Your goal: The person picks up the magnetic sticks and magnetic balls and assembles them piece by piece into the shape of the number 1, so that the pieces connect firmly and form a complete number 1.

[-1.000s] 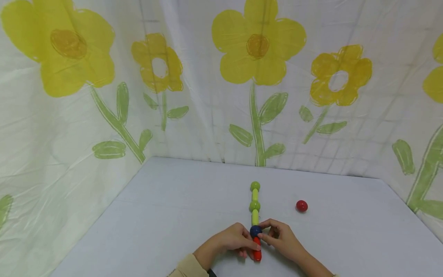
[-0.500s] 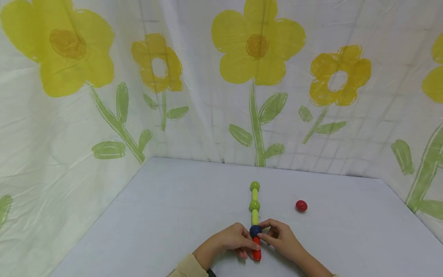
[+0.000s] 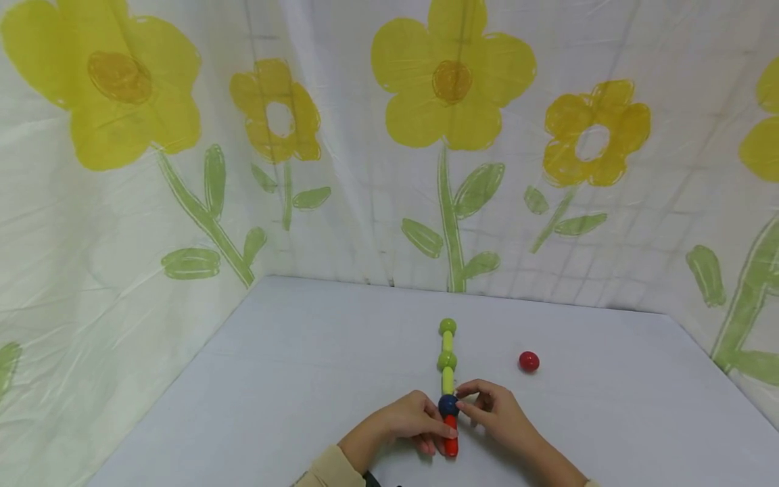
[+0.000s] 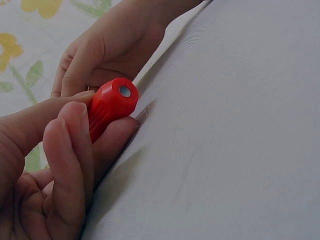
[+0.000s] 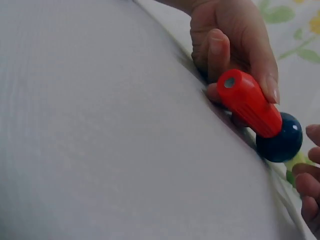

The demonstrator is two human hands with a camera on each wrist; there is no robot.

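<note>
A magnetic rod chain lies on the table: green balls (image 3: 447,360) joined by yellow-green rods (image 3: 447,380), then a dark blue ball (image 3: 448,405) and a red magnetic rod (image 3: 451,443) at the near end. My left hand (image 3: 410,419) pinches the red rod between thumb and fingers; its magnet end faces the left wrist camera. Beside the blue ball is my right hand (image 3: 496,414), thumb and index bent loosely near the ball's right side. In the right wrist view a small gap shows between its fingertips (image 5: 312,134) and the blue ball (image 5: 281,139).
A loose red ball (image 3: 529,362) lies right of the chain on the white table (image 3: 316,352). Behind and to the left hangs a white curtain (image 3: 341,223) printed with yellow flowers.
My right thumb has slid up and off the blue ball's front, and the hand has shifted slightly away from me. The left hand stays on the red rod.
</note>
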